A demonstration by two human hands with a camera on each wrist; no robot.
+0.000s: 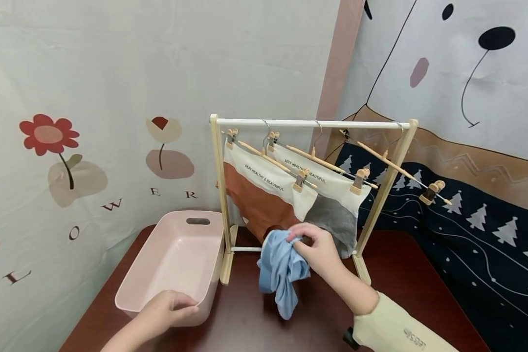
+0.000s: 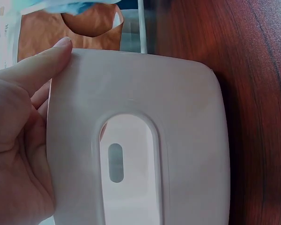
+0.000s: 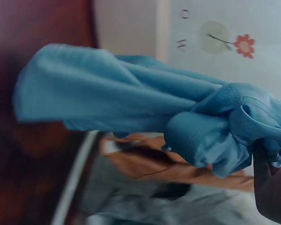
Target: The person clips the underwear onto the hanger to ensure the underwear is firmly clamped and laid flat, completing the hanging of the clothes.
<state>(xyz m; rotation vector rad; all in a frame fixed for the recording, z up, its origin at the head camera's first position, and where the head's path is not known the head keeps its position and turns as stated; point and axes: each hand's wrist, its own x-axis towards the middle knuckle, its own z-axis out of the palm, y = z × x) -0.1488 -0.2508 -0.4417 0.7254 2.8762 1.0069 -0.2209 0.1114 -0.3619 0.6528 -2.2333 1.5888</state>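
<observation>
My right hand point(image 1: 319, 247) pinches a crumpled light-blue garment point(image 1: 281, 271), which hangs down above the table in front of a clothes rack. Its folds fill much of the right wrist view, where the blue garment point(image 3: 107, 89) is blurred and droops away from the fingers. At lower left, my left hand point(image 1: 169, 309) grips the near rim of a pale pink basket point(image 1: 173, 254). The left wrist view shows the left hand point(image 2: 18, 126) with its thumb outside the basket's end wall point(image 2: 192, 131) and fingers partly hidden behind it.
A wooden rack with a white top rail point(image 1: 290, 123) stands beside the basket. White-and-rust underpants point(image 1: 264, 195) and white-and-grey ones point(image 1: 330, 215) hang from clip hangers. A bare clip hanger point(image 1: 387, 160) is at the right end. Printed cloth backs the dark red table point(image 1: 242, 327).
</observation>
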